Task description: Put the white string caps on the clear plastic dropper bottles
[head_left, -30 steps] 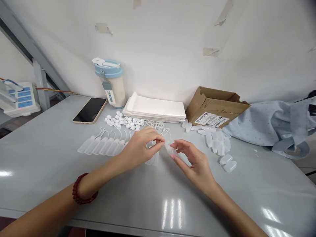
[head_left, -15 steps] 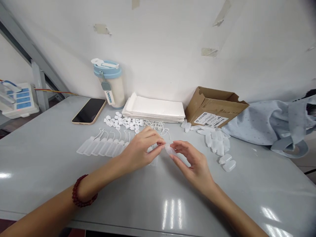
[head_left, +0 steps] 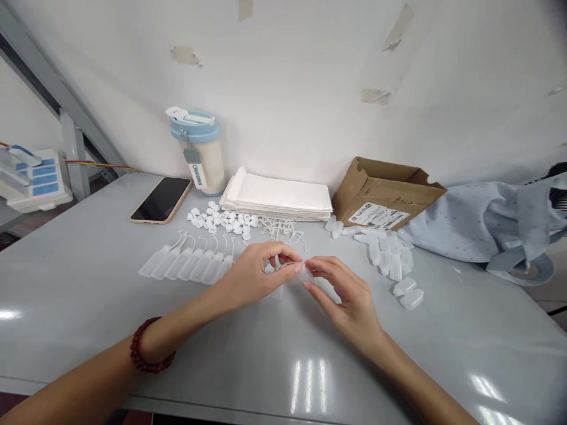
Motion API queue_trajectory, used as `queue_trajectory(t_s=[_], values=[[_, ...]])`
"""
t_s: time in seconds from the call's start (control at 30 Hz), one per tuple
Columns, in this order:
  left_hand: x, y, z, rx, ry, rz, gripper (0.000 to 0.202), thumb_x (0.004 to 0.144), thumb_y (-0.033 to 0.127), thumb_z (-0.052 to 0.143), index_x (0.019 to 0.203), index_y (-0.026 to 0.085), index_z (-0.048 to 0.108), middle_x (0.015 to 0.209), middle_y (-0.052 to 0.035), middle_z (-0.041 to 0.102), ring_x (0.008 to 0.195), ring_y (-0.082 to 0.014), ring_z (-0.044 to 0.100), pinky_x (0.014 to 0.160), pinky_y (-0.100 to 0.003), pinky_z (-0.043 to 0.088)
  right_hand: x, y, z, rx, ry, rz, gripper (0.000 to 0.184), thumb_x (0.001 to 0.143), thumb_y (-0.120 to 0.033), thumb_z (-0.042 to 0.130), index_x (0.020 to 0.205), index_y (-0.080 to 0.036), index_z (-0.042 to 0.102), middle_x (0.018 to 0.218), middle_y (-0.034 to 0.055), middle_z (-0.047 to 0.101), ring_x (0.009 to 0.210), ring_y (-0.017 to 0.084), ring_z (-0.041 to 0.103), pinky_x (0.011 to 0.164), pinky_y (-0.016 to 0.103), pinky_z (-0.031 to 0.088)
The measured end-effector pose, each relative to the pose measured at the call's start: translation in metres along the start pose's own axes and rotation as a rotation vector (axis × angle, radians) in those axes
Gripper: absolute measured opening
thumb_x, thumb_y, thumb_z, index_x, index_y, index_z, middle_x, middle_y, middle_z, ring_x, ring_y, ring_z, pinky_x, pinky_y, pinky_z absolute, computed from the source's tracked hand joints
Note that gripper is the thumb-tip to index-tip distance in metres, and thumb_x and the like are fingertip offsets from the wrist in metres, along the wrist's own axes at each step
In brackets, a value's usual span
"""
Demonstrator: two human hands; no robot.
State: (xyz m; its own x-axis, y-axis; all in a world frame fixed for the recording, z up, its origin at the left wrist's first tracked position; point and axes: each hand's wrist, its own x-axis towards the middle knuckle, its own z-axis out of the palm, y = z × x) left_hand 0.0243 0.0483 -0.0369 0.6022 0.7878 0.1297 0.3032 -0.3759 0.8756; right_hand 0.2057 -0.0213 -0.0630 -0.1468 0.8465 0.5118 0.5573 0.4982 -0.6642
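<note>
Above the middle of the table, my right hand [head_left: 349,295] grips a small translucent plastic bottle [head_left: 305,274] between thumb and fingers. My left hand [head_left: 257,273] is closed in a pinch at the bottle's neck, with a thin white cord [head_left: 290,264] between its fingers. The fingertips partly hide the bottle's mouth. Left of my left hand lies a row of several similar bottles [head_left: 188,265], each with a cord at its neck; my left hand covers part of the row. White caps [head_left: 221,218] and loose cords [head_left: 281,227] are piled just beyond it.
Loose bottles [head_left: 392,254] lie to the right, before a cardboard box [head_left: 376,195] and a light blue cloth bag [head_left: 473,218]. Along the back are a stack of white packets [head_left: 283,192], a tumbler [head_left: 206,159] and a phone [head_left: 162,199]. A power strip [head_left: 39,180] is far left.
My left fingers have come down and closer to the bottle's neck, and the thin cord now shows in them. My right hand still holds the bottle, nearly in place.
</note>
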Motion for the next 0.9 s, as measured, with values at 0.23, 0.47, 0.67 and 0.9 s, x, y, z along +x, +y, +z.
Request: queue_trajectory(t_s=[0.23,0.47,0.67,0.9], values=[[0.0003,-0.0025,0.0012,-0.110,-0.082,-0.093,0.018,0.082,0.036,0.059,0.087,0.022,0.068,0.077,0.0018,0.065,0.074,-0.0137,0.056,0.068,-0.027,0.042,-0.0013,-0.0037,0.0018,0.020,0.015,-0.020,0.031,0.084,-0.007,0.060,0.112,-0.020,0.058,0.098,0.0070,0.061,0.088,0.017,0.061,0.076,0.033,0.056],[0.0004,0.0001,0.0017,-0.117,-0.096,-0.116,0.014,0.081,0.034,0.061,0.084,0.022,0.068,0.074,0.0033,0.062,0.072,-0.0123,0.053,0.066,-0.025,0.039,-0.0026,-0.0040,0.0034,0.093,0.020,0.027,0.032,0.083,-0.007,0.061,0.112,-0.021,0.061,0.101,0.0073,0.060,0.089,0.016,0.061,0.078,0.033,0.057],[0.0009,-0.0027,0.0041,-0.146,-0.121,-0.093,0.018,0.083,0.036,0.058,0.082,0.021,0.069,0.073,0.0030,0.059,0.071,-0.0116,0.052,0.066,-0.024,0.040,-0.0030,-0.0035,0.0055,0.224,0.038,0.152,0.032,0.082,-0.012,0.063,0.111,-0.025,0.063,0.101,0.0053,0.060,0.088,0.017,0.061,0.078,0.035,0.057],[-0.0003,-0.0041,0.0037,-0.132,-0.151,-0.086,0.023,0.086,0.040,0.055,0.089,0.024,0.071,0.077,0.0021,0.058,0.072,-0.0126,0.051,0.067,-0.025,0.040,-0.0028,-0.0055,0.0057,0.340,0.064,0.242,0.028,0.080,-0.014,0.067,0.104,-0.029,0.068,0.101,0.0034,0.061,0.087,0.015,0.062,0.076,0.031,0.058]])
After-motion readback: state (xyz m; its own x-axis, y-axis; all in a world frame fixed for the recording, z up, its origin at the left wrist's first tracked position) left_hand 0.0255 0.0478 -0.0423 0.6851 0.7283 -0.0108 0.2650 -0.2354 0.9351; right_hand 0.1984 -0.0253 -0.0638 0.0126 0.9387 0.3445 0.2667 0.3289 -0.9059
